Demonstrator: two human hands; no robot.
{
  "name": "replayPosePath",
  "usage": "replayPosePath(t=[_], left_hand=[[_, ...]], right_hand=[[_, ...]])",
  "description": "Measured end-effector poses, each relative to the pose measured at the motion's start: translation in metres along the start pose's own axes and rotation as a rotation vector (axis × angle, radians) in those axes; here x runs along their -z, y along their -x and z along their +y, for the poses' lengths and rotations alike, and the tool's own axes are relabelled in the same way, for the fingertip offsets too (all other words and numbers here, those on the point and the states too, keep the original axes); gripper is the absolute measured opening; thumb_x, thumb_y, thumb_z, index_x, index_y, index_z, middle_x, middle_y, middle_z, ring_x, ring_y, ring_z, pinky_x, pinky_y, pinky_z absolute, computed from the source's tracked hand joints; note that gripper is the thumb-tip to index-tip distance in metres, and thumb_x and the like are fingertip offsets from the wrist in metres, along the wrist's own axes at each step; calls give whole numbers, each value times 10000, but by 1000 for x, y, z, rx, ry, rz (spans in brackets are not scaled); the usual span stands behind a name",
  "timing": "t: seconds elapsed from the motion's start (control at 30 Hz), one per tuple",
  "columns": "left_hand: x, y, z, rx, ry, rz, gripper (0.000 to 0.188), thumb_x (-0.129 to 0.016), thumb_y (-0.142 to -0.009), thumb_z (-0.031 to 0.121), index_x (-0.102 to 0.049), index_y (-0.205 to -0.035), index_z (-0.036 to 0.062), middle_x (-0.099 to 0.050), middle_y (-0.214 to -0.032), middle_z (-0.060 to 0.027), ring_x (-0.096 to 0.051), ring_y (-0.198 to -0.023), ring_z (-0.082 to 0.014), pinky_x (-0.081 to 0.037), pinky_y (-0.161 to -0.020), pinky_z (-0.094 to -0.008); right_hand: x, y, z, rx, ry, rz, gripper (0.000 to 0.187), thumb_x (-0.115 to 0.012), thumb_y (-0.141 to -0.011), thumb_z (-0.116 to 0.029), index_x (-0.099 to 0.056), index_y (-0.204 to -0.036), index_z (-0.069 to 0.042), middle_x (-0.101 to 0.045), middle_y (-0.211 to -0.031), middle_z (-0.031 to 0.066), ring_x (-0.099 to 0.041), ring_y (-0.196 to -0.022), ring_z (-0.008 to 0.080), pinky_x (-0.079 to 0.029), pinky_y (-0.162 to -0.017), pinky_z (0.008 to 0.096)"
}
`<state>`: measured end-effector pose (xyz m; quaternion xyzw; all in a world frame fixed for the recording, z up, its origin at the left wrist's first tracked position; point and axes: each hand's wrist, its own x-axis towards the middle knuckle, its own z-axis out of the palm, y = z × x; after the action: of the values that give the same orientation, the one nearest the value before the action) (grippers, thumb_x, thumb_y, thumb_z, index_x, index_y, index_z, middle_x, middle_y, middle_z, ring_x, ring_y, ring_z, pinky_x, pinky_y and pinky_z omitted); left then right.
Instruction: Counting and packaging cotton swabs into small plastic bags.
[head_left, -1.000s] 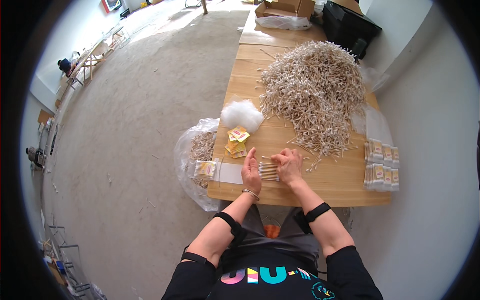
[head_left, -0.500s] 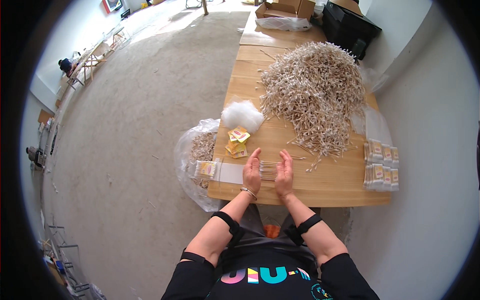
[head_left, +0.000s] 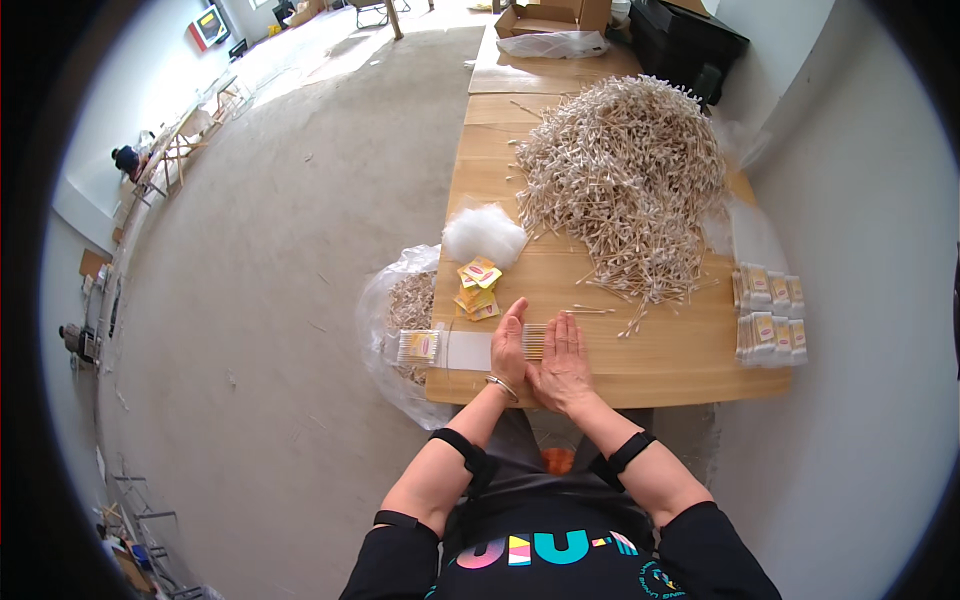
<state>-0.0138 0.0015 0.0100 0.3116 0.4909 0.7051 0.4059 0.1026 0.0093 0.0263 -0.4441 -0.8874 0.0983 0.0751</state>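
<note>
Near the table's (head_left: 690, 375) front edge, a small row of cotton swabs (head_left: 536, 341) – light, thin, easily scattered, best gripped at both ends – is squared between the flat, open-fingered left hand (head_left: 508, 347) and right hand (head_left: 562, 362).

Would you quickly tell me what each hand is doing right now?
Left hand: open, flat against the small row of cotton swabs.
Right hand: open, palm beside the same row, gripping nothing.

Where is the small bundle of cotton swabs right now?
In the head view, the bundle of swabs lies at the table's near edge, squeezed between the left hand and right hand.
</note>
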Motion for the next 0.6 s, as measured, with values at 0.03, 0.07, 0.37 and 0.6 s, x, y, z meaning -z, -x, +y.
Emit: replayPosePath(t=[0.03,0.07,0.37,0.6], left_hand=[[-1,2,1,26,21,-17,523,-342,-995,353,-408,-1303,-65,-452,-1328,-175,-396,-1264,-236,-267,-1072,-319],[-2,3,3,52,43,-34,525,-339,-996,347,-387,-1315,-67,-423,-1351,-175,-362,-1292,-237,-235,-1097,-327],[-3,4,-4,-2,50,79,486,-348,-997,340,-471,-1240,-62,-507,-1250,-159,-453,-1196,-211,-326,-1041,-308],[-4,5,-3,-9,18,101,478,-352,-997,333,-480,-1228,-66,-511,-1243,-157,-458,-1188,-208,-324,-1046,-312]], right_hand=[[2,1,1,-6,7,-19,883,-498,-839,-491,-153,-1390,107,-97,-1475,272,-51,-1395,370,-47,-1132,451],[4,2,1,-12,14,-38,886,-496,-839,-492,-144,-1392,105,-90,-1477,268,-45,-1396,368,-47,-1132,450],[3,1,-4,-68,-73,-76,858,-473,-846,-456,-105,-1409,78,-70,-1491,235,-26,-1405,332,-29,-1134,437],[0,3,-1,-20,-52,-64,858,-478,-839,-446,-102,-1411,72,-65,-1494,230,-25,-1406,327,-25,-1135,438]])
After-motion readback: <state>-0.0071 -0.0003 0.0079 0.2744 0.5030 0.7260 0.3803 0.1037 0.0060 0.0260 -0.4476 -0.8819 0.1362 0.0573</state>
